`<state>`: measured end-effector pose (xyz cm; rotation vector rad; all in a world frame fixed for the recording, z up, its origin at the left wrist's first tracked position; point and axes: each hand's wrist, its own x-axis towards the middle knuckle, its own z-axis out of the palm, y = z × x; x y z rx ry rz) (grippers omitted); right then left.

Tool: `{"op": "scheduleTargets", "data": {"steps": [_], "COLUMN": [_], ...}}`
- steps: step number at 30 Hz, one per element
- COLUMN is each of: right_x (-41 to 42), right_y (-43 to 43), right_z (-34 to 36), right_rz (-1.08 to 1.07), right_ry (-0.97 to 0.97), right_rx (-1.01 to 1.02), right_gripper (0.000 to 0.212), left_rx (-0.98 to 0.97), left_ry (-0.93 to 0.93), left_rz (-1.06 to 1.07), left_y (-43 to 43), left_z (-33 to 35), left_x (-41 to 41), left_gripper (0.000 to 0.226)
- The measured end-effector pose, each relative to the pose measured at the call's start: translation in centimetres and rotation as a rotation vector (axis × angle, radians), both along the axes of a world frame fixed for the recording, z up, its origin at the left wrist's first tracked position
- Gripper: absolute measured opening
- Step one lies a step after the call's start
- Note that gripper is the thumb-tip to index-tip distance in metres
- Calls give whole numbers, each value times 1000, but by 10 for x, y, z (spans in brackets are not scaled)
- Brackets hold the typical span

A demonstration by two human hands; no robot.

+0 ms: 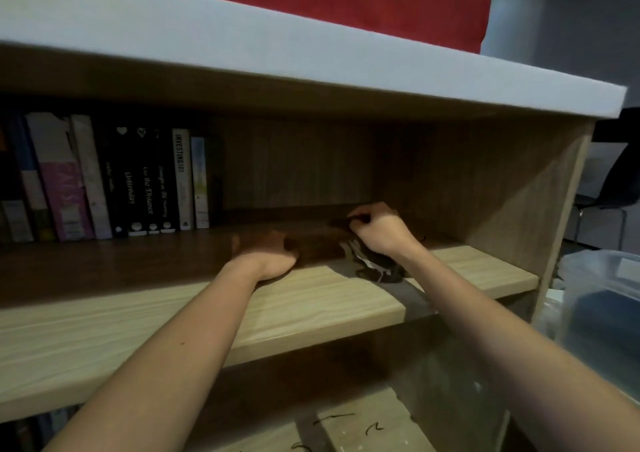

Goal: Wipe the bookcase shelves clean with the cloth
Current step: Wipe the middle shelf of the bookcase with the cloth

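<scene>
view: head camera, looking into the bookcase [519, 188] at one shelf [173, 313]
cloth [375, 266]: dark, patterned, bunched on the shelf right of centre, near the front edge
risk, books [138, 181]: the row stands at the shelf's left; a wide leftward sweep could tip the end one
risk, coverage: with the cloth bunched small, the shadowed back corner may get missed
risk, drop: a pull toward the body could drag the cloth off the edge
right hand [379, 228]: fingers curled, pinching the cloth's far end, wrist arched over it
left hand [266, 252]: resting on the shelf just beside, in shadow, fingers curled; cannot tell whether it holds anything
</scene>
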<state>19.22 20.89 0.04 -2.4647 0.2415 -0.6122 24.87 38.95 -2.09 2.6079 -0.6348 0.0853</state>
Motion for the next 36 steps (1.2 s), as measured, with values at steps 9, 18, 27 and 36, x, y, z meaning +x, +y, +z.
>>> {"op": "scheduleTargets", "data": {"steps": [9, 18, 27, 36], "right_x": [82, 72, 65, 76], "right_y": [8, 9, 6, -5], "right_z": [-7, -5, -3, -6], "right_rz": [198, 242, 236, 213], "right_ry": [252, 258, 295, 286], "right_rx": [-237, -316, -272, -302], "right_gripper": [28, 32, 29, 31], "left_rx": [100, 117, 214, 175], "left_ry": [177, 137, 81, 117], "left_rz": [-25, -37, -11, -16], "left_y": [-2, 1, 0, 1], "left_z": [-2, -1, -1, 1], "left_x": [7, 10, 7, 4], "left_gripper": [79, 68, 73, 73]}}
